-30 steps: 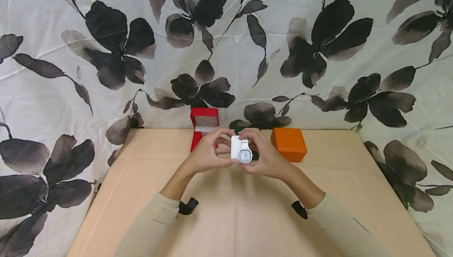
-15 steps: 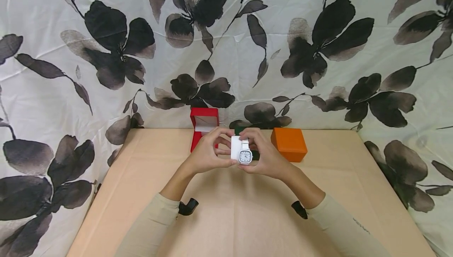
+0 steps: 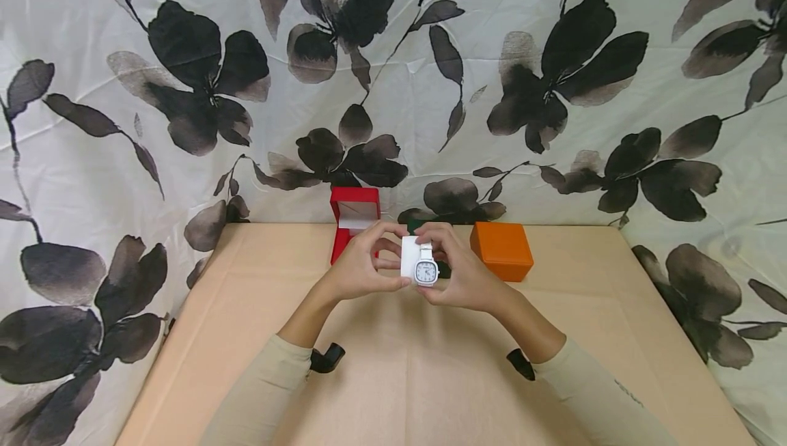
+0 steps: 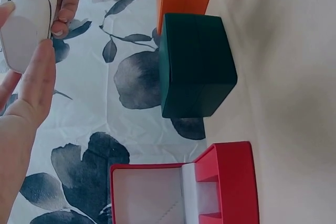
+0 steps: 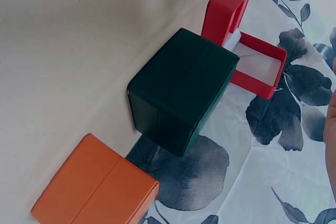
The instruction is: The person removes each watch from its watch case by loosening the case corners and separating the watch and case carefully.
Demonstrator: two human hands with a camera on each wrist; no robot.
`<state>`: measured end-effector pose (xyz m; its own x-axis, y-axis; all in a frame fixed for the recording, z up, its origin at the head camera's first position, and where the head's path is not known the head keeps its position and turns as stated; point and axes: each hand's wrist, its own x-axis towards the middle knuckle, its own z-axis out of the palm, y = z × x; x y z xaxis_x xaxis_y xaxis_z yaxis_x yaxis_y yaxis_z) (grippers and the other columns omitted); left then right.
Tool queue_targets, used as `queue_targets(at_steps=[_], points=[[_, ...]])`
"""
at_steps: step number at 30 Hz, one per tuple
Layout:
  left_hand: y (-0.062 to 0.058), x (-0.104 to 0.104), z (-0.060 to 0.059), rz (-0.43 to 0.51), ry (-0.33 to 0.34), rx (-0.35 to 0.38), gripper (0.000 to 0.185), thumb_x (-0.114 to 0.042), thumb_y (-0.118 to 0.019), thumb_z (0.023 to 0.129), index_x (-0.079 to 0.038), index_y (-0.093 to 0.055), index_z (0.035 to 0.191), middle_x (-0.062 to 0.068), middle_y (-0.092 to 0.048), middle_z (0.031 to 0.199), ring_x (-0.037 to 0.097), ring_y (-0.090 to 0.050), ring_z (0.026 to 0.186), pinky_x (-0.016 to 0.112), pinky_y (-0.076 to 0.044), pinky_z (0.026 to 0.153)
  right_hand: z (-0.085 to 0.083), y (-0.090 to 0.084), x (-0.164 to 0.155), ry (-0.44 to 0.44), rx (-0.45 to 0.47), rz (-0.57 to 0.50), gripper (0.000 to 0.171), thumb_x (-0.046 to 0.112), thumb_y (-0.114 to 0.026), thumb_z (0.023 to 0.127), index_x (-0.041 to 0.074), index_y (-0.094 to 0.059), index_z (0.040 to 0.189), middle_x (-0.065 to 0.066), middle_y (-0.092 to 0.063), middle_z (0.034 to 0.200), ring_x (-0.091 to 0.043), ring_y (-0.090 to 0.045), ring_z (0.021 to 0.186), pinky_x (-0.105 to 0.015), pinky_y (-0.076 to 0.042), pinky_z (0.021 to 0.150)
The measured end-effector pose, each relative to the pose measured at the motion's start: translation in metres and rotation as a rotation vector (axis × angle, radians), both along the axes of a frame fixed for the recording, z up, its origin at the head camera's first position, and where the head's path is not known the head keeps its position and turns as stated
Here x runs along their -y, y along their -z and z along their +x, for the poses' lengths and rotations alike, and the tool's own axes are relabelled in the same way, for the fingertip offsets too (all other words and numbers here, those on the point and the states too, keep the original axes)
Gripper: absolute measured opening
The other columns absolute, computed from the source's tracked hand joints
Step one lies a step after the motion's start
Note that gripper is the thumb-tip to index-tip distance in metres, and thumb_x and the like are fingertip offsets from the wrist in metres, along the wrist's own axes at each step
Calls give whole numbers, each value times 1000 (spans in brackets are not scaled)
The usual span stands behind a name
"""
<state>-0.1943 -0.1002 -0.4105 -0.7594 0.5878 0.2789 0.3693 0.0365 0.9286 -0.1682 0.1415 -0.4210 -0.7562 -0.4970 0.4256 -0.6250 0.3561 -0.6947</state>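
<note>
White watch (image 3: 426, 270) on its white cushion (image 3: 410, 257), held above the middle of the desk (image 3: 406, 378) between both hands, dial toward the head camera. Largest to smallest: the black-and-white floral cloth (image 3: 553, 91) behind and beside the desk; the tan desk itself; the sleeved forearms meeting at its centre; three boxes in a row along the far edge, namely an orange box (image 3: 501, 249), shut, a dark green box (image 4: 195, 66), shut and mostly hidden behind the hands in the head view, and a red box (image 3: 354, 217), lid raised to show a pale lining; lastly the watch and cushion. The left hand (image 3: 363, 265) pinches the cushion's left side, thumb at its lower edge and fingers curled over the top; the left wrist view shows the cushion's rounded back between the fingertips. The right hand (image 3: 458, 268) grips the watch side, fingers curled over the strap and thumb beneath the case. The watch therefore lies between the two hands, touching both, clear of the desk and just in front of the green box. To work well here, a judgement only: keep the cushion steady with the left hand, let the right fingers act on the strap alone, and avoid pressing the dial.
</note>
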Motion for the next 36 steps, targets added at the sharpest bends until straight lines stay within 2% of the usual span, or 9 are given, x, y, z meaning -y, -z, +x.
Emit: queue_targets(at_steps=[4, 8, 14, 19, 23, 30, 36], points=[[0, 0, 0, 14, -6, -17, 70, 0, -88, 74, -3, -52, 134, 12, -56, 131, 31, -68, 108, 52, -62, 86, -2, -1, 1, -6, 1, -3, 83, 10, -94, 71, 13, -45, 138, -8, -45, 145, -18, -55, 108, -25, -58, 92], [-1, 1, 0, 9, -15, -15, 71, -1, -88, 74, -2, -52, 135, 12, -56, 131, 31, -68, 107, 48, -63, 85, -3, -3, 2, -4, 25, -3, 82, 14, -95, 71, 17, -46, 137, -6, -46, 143, -19, -55, 110, -26, -58, 93], [-1, 0, 1, 3, -3, 7, 70, 0, -88, 74, -6, -53, 134, 10, -56, 133, 29, -68, 108, 40, -64, 84, 0, -2, 3, -26, 56, -26, 79, 6, -91, 72, 13, -45, 136, -10, -44, 144, -24, -61, 110, -30, -59, 95], [0, 0, 0, 7, 8, 8, 67, 0, -88, 74, -10, -54, 132, 7, -57, 131, 28, -69, 108, 44, -64, 85, 2, -2, 3, -16, 45, -26, 78, 3, -91, 72, 12, -45, 134, -9, -43, 145, -23, -57, 115, -33, -59, 97], [0, 1, 0, 6, 3, -5, 69, -1, -89, 73, -6, -53, 132, 6, -57, 128, 28, -69, 107, 47, -64, 84, 3, -2, 3, -5, 40, -29, 79, 5, -93, 71, 13, -46, 134, -9, -43, 145, -25, -56, 118, -40, -59, 98], [0, 0, -1, 23, -9, -32, 72, -1, -89, 73, 3, -50, 134, 10, -55, 130, 30, -68, 106, 39, -64, 84, 3, -3, -2, 25, 42, -69, 81, 4, -95, 69, 10, -48, 134, -12, -44, 145, -26, -56, 117, -32, -59, 97], [2, 1, -3, 37, -35, -23, 69, -1, -88, 74, -3, -52, 133, 11, -55, 131, 31, -67, 106, 44, -63, 86, 4, -6, -1, 31, 40, -81, 82, 2, -94, 70, 11, -51, 138, -10, -44, 152, -24, -57, 118, -25, -56, 99]])
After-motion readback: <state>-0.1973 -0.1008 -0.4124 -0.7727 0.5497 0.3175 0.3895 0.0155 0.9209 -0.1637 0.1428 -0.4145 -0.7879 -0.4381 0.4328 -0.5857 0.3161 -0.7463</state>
